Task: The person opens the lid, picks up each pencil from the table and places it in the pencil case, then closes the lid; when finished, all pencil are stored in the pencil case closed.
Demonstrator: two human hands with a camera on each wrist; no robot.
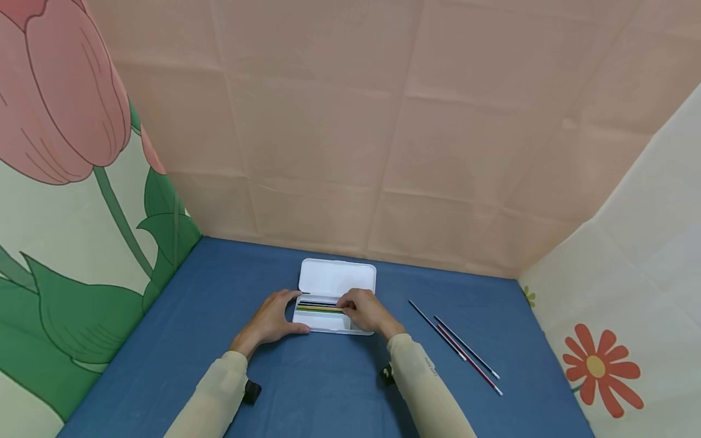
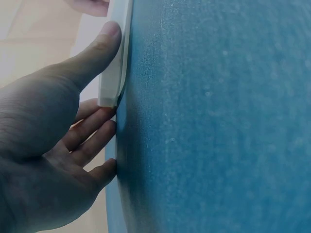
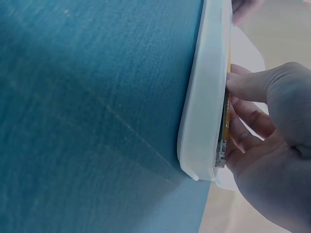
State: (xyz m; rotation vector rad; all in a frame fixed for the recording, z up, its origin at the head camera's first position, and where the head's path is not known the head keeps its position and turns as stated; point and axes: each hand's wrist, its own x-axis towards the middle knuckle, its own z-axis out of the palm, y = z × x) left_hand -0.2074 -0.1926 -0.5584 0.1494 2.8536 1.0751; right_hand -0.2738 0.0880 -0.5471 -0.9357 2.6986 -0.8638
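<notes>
A white pencil case [image 1: 323,323] lies on the blue cloth with its lid [image 1: 337,277] raised at the back. Several pencils, dark, yellow and green, lie lengthwise inside it. My left hand [image 1: 272,317] holds the case's left end, thumb at the front side and fingers round the far corner. Over the right half of the case, my right hand [image 1: 368,310] pinches a yellow pencil [image 3: 227,116] between thumb and fingers. That pencil's eraser end sits just inside the case's right end in the right wrist view. Its other end is hidden there.
To the right of the case lie two dark pencils [image 1: 437,330] and a red pencil [image 1: 469,360], slanting toward the front right. The blue cloth [image 1: 317,389] covers the table. A tan backdrop [image 1: 350,152] rises behind, with patterned sheets at both sides.
</notes>
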